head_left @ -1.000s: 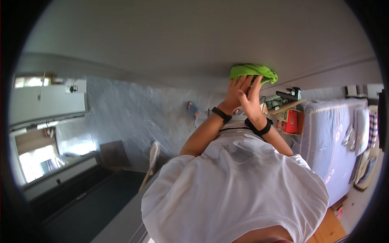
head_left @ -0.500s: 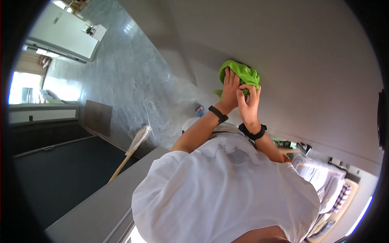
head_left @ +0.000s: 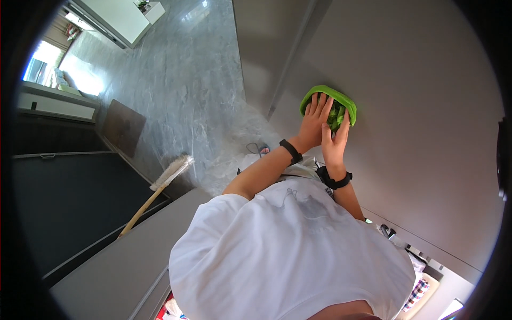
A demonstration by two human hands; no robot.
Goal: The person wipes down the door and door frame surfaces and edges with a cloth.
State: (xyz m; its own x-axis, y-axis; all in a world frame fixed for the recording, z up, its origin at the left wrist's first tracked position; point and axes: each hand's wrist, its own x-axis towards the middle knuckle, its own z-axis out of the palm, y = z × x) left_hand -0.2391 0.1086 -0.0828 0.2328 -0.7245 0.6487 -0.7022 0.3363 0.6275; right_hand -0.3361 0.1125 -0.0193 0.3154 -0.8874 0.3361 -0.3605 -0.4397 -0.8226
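Note:
A bright green cloth [head_left: 336, 96] lies bunched against a wide grey panel [head_left: 416, 106], its upper edge folded into a band. My left hand [head_left: 316, 120] rests on the cloth with long, slightly parted fingers, their tips tucked under that band. Close beside it, my right hand [head_left: 336, 145] holds the cloth's right side, fingers along its edge and thumb raised toward the left hand. Crumpled green folds show between the two hands. Each wrist wears a black band. What the fingertips do beneath the fold is hidden.
A long-handled brush [head_left: 160, 189] leans at the left beside a dark panel [head_left: 80, 202] and a grey ledge [head_left: 144, 240]. Grey marbled floor [head_left: 186, 80] stretches away at upper left, with a brown board [head_left: 122, 128] on it. Bedding [head_left: 418, 296] shows at lower right.
The view has turned, and the cloth and both hands appear slightly farther right. The cloth's top has become a curved band over the fingertips; my right hand's fingers have straightened from a pinch-like curl.

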